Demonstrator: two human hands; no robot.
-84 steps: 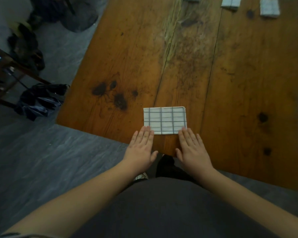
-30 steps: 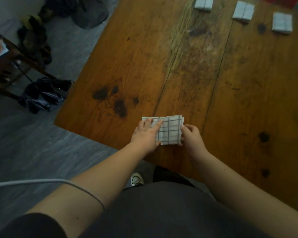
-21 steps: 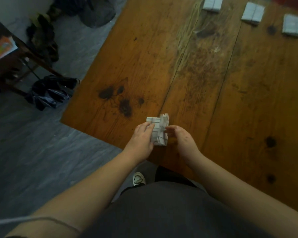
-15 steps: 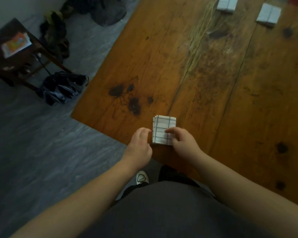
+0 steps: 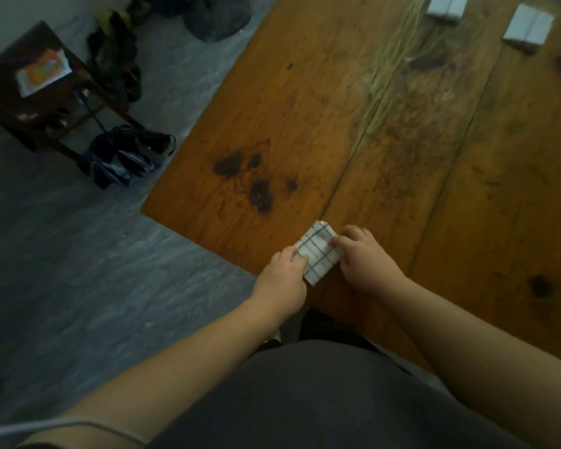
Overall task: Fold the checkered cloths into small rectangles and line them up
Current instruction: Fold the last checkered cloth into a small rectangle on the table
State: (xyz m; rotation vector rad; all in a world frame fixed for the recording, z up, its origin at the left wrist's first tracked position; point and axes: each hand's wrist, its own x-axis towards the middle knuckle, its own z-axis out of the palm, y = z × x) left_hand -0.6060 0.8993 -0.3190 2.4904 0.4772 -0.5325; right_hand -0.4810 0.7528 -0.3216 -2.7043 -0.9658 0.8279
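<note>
From the head camera, looking down over the person's front: the cloth (image 5: 318,254) in hand is already a small checkered rectangle. It sits near the table's (image 5: 402,157) near edge, turned at a slant. The left hand (image 5: 284,277) pinches its near-left side with curled fingers, and the right hand (image 5: 366,264) grips the opposite side the same way, so both are closed on it. Whether it lies flat on the wood or is raised a little, I cannot tell.

At the far end of the table, well apart from the hands, two folded cloths lie side by side: one (image 5: 446,4) cut off by the top of the view, the other (image 5: 528,25) just to its right. They look like the start of the line.

By my reckoning the folding of this piece is as good as finished. What is left is squaring it up, carrying it across and setting it in the row. No unfolded cloth shows anywhere here, so this may be among the last, though the frame cuts off the table's right side.
</note>
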